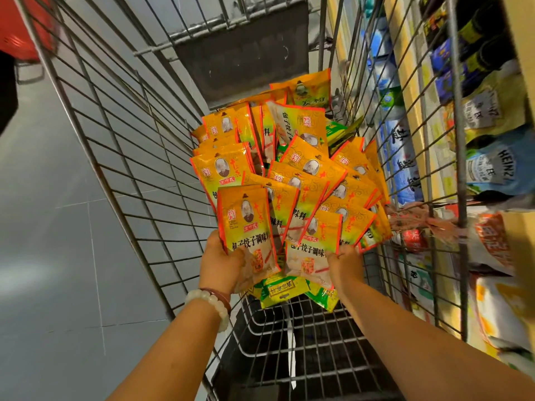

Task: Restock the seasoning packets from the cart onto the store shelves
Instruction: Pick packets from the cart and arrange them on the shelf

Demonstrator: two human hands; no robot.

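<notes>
— What do we have in our hands now?

— Our left hand grips one orange seasoning packet at its lower left corner, with the fingers curled round the edge. Our right hand pinches the bottom edge of a fanned bunch of packets of the same kind. Both hands are inside the wire cart, low at its near end.

— And where are the other packets?

— A loose pile of orange packets lies in the cart beyond our hands, many overlapping, some leaning on the far wall. Under our hands we see a few green packets on the cart bottom. More green ones show behind the pile, on the right.

— What is around the cart?

— On the right, through the wire side, stand the store shelves with blue salt bags and a Heinz pouch. On our left wrist sits a white bead bracelet. The grey tiled floor is on the left, and something red is at the top left corner; we cannot tell what it is.
</notes>
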